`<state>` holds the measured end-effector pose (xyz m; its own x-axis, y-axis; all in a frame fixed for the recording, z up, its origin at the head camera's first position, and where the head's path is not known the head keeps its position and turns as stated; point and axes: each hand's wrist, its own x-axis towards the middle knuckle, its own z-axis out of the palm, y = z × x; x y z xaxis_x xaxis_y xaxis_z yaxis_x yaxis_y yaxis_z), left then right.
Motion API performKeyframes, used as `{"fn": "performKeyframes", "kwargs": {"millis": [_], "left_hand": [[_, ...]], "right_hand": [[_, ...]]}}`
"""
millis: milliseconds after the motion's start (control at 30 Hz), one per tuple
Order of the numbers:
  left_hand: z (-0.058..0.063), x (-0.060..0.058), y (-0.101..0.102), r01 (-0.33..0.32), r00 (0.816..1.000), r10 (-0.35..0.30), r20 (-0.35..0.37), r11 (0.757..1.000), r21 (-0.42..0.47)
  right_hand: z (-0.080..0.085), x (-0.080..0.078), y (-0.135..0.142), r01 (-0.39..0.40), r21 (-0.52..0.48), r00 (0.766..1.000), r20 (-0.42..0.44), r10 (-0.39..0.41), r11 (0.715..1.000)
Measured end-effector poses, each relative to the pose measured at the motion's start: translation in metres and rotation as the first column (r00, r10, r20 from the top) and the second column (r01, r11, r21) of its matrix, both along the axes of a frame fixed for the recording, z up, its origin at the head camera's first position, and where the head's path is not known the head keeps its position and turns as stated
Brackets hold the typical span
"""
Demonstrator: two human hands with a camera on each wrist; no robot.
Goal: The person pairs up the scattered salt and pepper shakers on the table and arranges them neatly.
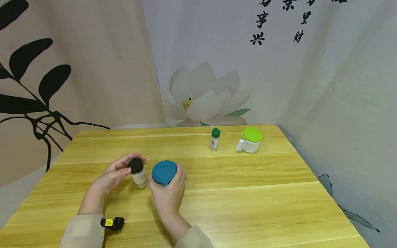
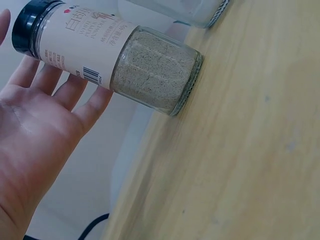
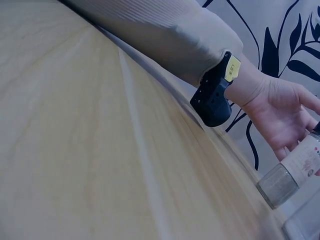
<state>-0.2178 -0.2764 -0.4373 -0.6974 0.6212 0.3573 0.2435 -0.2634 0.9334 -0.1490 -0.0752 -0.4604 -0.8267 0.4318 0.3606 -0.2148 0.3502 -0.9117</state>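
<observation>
In the head view, a spice jar with a black lid and pale label stands on the wooden table. The left hand is around its upper part, thumb beside the lid and fingers loosely extended behind. The left wrist view shows the jar's grey-brown powder and the fingers lying along the label, with the thumb just off the lid. Close to its right is a clear container with a blue lid. The right hand grips this container, thumb on the left side and fingers round the right.
Farther back stand a small bottle with a green cap and a white pot with a lime-green lid. The table ends at a printed curtain. A black camera is worn on the left wrist.
</observation>
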Motion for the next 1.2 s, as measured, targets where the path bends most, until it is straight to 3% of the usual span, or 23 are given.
{"fn": "performKeyframes", "kwargs": {"millis": [300, 533, 800, 1200], "left_hand": [[0.006, 0.003, 0.001, -0.062, 0.997, 0.06, -0.042, 0.997, -0.044], [0.009, 0.004, 0.001, -0.142, 0.99, 0.14, -0.028, 0.987, -0.075], [0.013, 0.005, 0.003, -0.182, 0.981, 0.174, -0.088, 0.978, -0.102], [0.015, 0.008, 0.003, -0.241, 0.968, 0.229, -0.106, 0.964, -0.116]], "right_hand": [[0.003, -0.001, 0.003, 0.005, 0.029, 1.0, -0.005, -0.005, 1.0], [0.006, -0.001, 0.006, -0.006, 0.028, 1.0, 0.015, 0.006, 1.0], [0.008, -0.003, 0.011, -0.016, 0.033, 0.999, 0.033, 0.015, 0.999], [0.012, -0.008, 0.021, -0.04, 0.011, 0.999, 0.015, 0.04, 0.999]]}}
